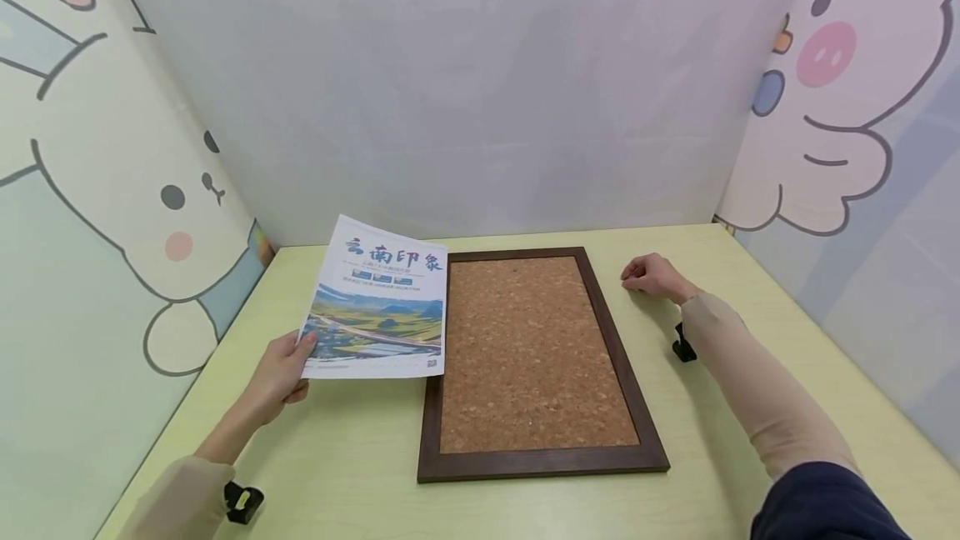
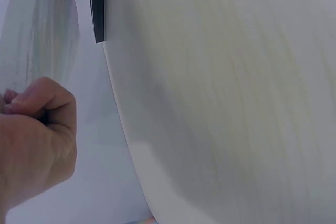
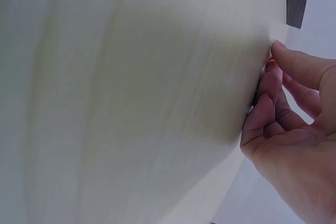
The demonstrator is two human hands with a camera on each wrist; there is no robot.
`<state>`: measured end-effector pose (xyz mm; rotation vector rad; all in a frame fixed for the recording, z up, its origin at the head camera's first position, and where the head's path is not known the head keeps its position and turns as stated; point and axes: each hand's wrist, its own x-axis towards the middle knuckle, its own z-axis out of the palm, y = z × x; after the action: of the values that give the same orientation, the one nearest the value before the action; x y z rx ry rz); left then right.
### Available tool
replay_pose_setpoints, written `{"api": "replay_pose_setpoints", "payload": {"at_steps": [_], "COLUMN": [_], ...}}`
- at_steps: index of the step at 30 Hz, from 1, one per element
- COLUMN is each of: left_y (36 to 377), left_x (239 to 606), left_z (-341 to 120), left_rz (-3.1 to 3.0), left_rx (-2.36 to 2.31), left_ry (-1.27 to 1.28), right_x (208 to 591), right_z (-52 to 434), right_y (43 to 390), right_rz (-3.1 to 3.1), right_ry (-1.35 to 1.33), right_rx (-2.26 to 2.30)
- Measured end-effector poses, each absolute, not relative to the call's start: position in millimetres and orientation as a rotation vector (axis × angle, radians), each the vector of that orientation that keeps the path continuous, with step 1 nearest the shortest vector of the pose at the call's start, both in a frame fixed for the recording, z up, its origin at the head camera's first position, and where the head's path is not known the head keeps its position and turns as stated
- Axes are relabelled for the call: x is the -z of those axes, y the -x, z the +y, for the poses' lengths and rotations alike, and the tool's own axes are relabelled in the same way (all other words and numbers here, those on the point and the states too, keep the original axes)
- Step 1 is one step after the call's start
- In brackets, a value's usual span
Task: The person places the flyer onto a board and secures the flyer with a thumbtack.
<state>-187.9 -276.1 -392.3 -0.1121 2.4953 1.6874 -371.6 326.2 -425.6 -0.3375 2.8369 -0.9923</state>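
My left hand [image 1: 281, 369] grips a printed poster [image 1: 375, 307] by its lower left edge, thumb on the front and fingers curled behind. A landscape picture and large blue characters cover the sheet, and it hangs tilted over the left side of a cork board [image 1: 540, 357] in a dark brown wooden frame. The left wrist view has this fist [image 2: 44, 124] with the back of the poster [image 2: 44, 30] above it. Right of the board, my right hand [image 1: 654, 276] is low at the table, its thumb and forefinger pinching a small red object [image 3: 271, 58], mostly hidden by the fingertips.
The pale wood-grain table [image 1: 352, 457] carries the board near its middle. A grey-white wall [image 1: 487, 107] rises behind the table, and side panels with a cartoon rabbit [image 1: 127, 198] and a cartoon pig [image 1: 840, 115] flank it. Black camera mounts hang under both wrists.
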Motion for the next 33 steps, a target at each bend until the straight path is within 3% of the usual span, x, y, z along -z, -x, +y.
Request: {"api": "replay_pose_setpoints", "payload": {"at_steps": [33], "left_y": [197.9], "left_x": [397.7], "left_z": [-225.5], "left_rz": [2.432], "left_rx": [-1.772], "left_ry": [0.093], "right_x": [423.2], "right_z": [324.8], "right_y": [366.7], "right_rz": [2.801], "right_ry": [0.330], "right_rx": [1.045]}}
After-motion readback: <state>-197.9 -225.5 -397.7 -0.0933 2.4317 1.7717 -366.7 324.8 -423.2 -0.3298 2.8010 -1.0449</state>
